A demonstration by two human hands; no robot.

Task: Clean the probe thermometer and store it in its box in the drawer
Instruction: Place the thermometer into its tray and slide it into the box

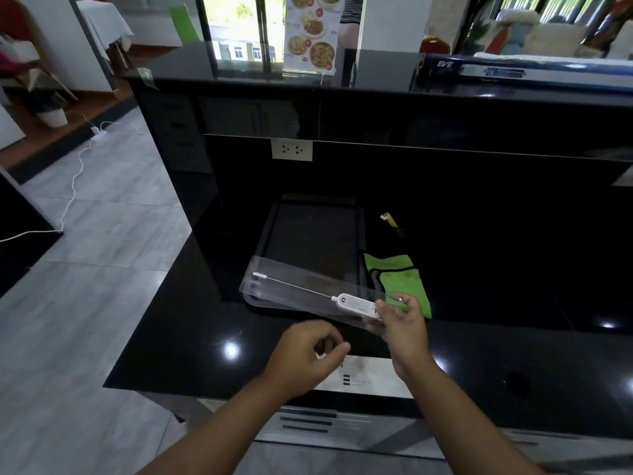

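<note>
Head view, black glossy counter [178,337]. We see the right hand [400,323] closed on the near end of a clear plastic box [294,286], thumb on top beside the white body of the probe thermometer [354,306]. The thermometer lies inside the clear box, its thin metal probe running up and left to a small white tip cap [259,274]. The box is held tilted over the counter, its far end over the front edge of a dark tray [270,234].

The left hand [308,354] hangs just left of and below the right one, apart from the box, fingers curled loosely with thumb and forefinger pinched on a small white piece [321,355]; we cannot tell what the piece is.

A green cloth [399,279] lies flat on the counter just right of the tray, partly behind the right hand. A small yellowish item [388,219] sits further back, too small to identify. A white printed card [363,377] lies on the counter below the hands. A white wall socket [292,149] is on the black back panel.
</note>
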